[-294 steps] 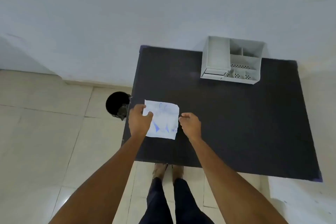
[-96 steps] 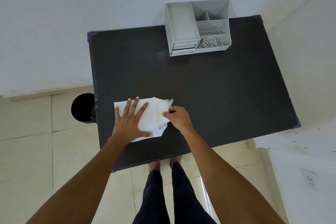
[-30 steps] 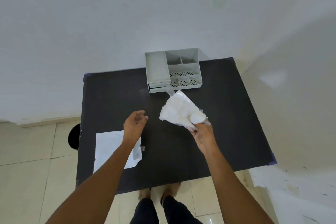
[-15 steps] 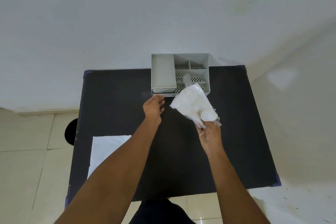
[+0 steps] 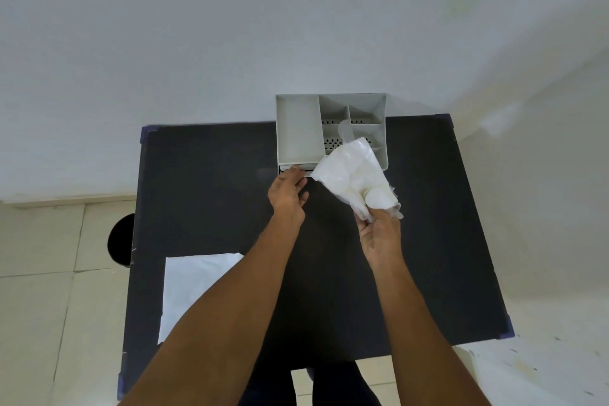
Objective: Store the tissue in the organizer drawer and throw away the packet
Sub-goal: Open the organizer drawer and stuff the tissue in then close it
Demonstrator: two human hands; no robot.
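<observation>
A grey organizer (image 5: 296, 128) with several open compartments stands at the far edge of the black table (image 5: 204, 191). Its drawer front (image 5: 312, 170) faces me at the bottom left. My left hand (image 5: 286, 194) reaches to it, curled fingertips touching the drawer front. My right hand (image 5: 379, 234) holds up a crumpled white, partly see-through tissue bundle (image 5: 349, 175), which hides the organizer's front right corner. A flat white packet (image 5: 194, 283) lies on the table's near left, partly under my left forearm.
A round black bin (image 5: 120, 241) stands on the tiled floor just off the table's left edge. White walls close in behind and to the right of the table. My legs are at the table's near edge.
My left hand has moved forward from mid-table onto the drawer front. My right hand has carried the bundle up toward the organizer. The flat packet stays on the table.
</observation>
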